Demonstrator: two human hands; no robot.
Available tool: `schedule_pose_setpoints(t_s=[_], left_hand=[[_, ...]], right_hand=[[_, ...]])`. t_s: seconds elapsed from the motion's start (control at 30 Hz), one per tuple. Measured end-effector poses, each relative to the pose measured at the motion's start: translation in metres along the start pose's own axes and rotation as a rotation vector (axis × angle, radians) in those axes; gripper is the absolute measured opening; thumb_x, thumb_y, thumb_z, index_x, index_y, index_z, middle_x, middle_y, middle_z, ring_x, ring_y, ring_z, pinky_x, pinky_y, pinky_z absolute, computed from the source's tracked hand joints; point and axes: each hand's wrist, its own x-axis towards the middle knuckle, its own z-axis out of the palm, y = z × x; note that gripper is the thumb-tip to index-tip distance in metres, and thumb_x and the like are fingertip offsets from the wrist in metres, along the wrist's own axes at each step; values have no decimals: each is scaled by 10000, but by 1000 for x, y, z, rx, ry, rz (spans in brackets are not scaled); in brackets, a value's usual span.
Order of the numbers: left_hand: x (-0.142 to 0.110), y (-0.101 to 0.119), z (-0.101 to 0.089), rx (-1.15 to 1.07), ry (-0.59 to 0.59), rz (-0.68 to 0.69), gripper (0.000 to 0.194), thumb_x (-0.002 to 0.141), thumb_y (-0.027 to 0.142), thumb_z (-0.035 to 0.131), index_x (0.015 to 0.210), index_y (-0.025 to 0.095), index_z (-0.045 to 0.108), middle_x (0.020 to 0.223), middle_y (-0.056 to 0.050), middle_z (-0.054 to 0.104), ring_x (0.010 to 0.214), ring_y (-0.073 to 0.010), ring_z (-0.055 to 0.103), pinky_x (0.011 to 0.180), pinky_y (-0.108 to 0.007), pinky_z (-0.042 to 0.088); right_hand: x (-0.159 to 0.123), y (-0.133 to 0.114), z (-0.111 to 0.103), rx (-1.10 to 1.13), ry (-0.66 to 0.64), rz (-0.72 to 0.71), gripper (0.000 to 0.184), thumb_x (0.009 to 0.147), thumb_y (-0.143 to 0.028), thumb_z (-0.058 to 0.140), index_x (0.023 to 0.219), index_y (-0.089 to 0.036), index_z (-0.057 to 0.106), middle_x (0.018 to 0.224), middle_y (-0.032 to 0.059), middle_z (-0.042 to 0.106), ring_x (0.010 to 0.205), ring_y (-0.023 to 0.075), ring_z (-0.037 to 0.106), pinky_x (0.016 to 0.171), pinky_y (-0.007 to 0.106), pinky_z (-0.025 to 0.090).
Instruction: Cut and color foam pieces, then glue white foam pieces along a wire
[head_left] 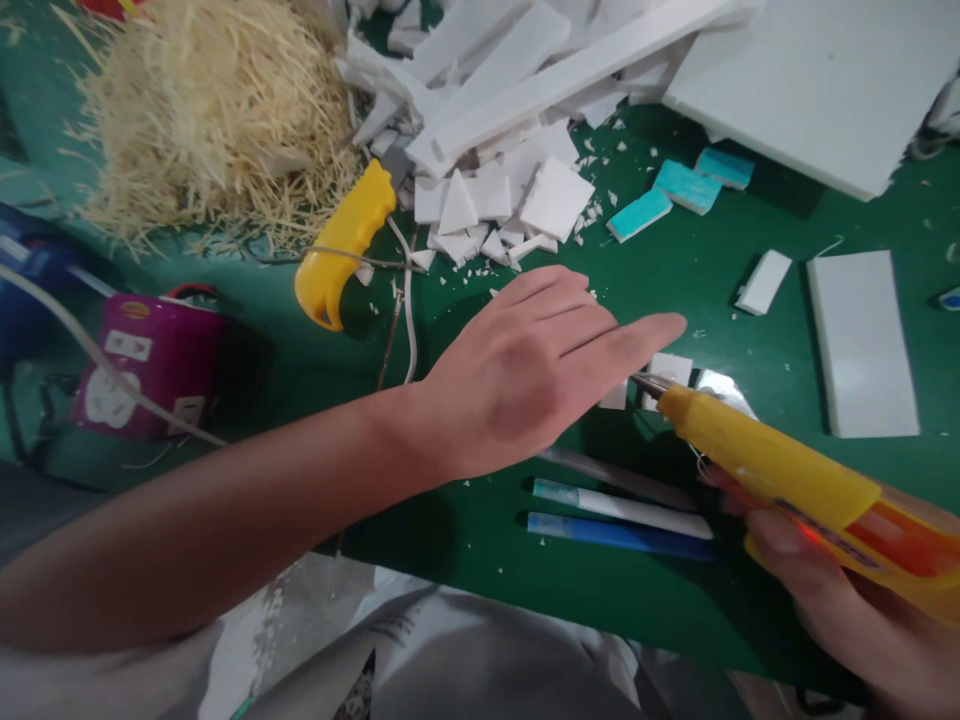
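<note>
My right hand (832, 590) grips a yellow hot glue gun (780, 460) with an orange-red window and a lit red spot. Its metal nozzle points left, just beneath the index finger of my left hand (525, 370). That hand is back up over the table, index finger stretched right and the others curled under. Its thumb and anything in its fingers are hidden. Beside the nozzle are a small white foam piece (613, 397), a white square piece (677, 370) and a shiny piece (724, 388). Below lie a white-and-teal stick (630, 508) and a blue stick (622, 535).
White foam scraps (517, 190) and a straw heap (217, 120) lie at the back. A yellow handle tool (345, 245) with a wire and a purple power socket (154, 365) are left. Teal blocks (686, 187), a white slab (862, 345) and a large foam board (825, 80) are right.
</note>
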Motion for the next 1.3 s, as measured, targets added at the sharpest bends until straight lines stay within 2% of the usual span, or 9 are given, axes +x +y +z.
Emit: schedule_pose_setpoints(t_s=[0.13, 0.33, 0.53, 0.67, 0.8, 1.0, 1.1, 1.2, 1.3], left_hand=[[-2, -1, 3, 11, 36, 48, 480, 1115, 114, 385, 1492, 229, 659, 916, -10, 759, 996, -164, 724, 1087, -419, 589], [-4, -4, 8, 75, 97, 92, 445, 1135, 124, 377, 1455, 200, 676, 886, 1, 738, 935, -147, 718, 1039, -377, 604], [-8, -6, 13, 125, 211, 177, 381, 1122, 107, 451, 1429, 133, 675, 899, 0, 729, 907, -133, 691, 1038, -329, 583], [-7, -6, 14, 130, 230, 179, 362, 1124, 104, 449, 1405, 123, 677, 898, 2, 727, 907, -135, 684, 1029, -322, 581], [-8, -6, 15, 128, 224, 183, 361, 1117, 91, 451, 1404, 117, 668, 907, -2, 729, 915, -141, 680, 1033, -331, 579], [-9, -6, 12, 121, 170, 175, 411, 1100, 86, 438, 1456, 132, 638, 951, -17, 744, 962, -156, 700, 1052, -363, 578], [-7, -3, 7, 63, 98, 134, 481, 1072, 69, 396, 1491, 148, 617, 1078, -51, 765, 1101, -190, 719, 1066, -392, 579], [-5, 1, 2, 7, 31, 89, 535, 1036, 86, 396, 1525, 183, 588, 1276, -82, 748, 1285, -242, 686, 1106, -447, 566], [-5, 2, 4, -15, -19, 99, 507, 1062, 196, 477, 1560, 117, 532, 1341, -127, 727, 1336, -280, 656, 1138, -472, 546]], right_hand=[[-2, -3, -1, 33, 44, 5, 141, 1034, -379, 644, 941, -301, 716, 811, -4, 764, 611, 183, 735, 523, 269, 595], [2, 0, -3, 1, -19, 0, 142, 1037, -363, 639, 917, -290, 660, 736, -19, 712, 534, 166, 677, 474, 262, 557], [6, -1, 0, -22, 4, -38, 257, 1053, -430, 626, 845, -280, 614, 681, -20, 668, 499, 140, 633, 436, 237, 500], [6, -3, 3, -10, 4, -27, 233, 1050, -412, 637, 859, -284, 602, 671, -33, 640, 486, 129, 598, 433, 231, 483], [6, -2, 4, 10, -7, 5, 286, 1034, -428, 650, 799, -280, 580, 644, -25, 608, 477, 136, 577, 420, 248, 470], [4, 1, 5, 20, 35, -9, 210, 1016, -412, 665, 853, -281, 648, 680, -9, 659, 489, 152, 619, 412, 249, 490], [4, 2, 3, 10, 20, -24, 183, 1017, -397, 669, 879, -277, 658, 706, -11, 683, 510, 157, 648, 438, 242, 518], [4, 1, 1, 10, 7, -21, 247, 1011, -374, 678, 801, -270, 598, 650, -24, 636, 477, 147, 606, 414, 238, 483], [5, 0, 1, 9, 21, -21, 258, 1000, -353, 688, 782, -271, 578, 621, -37, 607, 444, 137, 563, 404, 241, 461]])
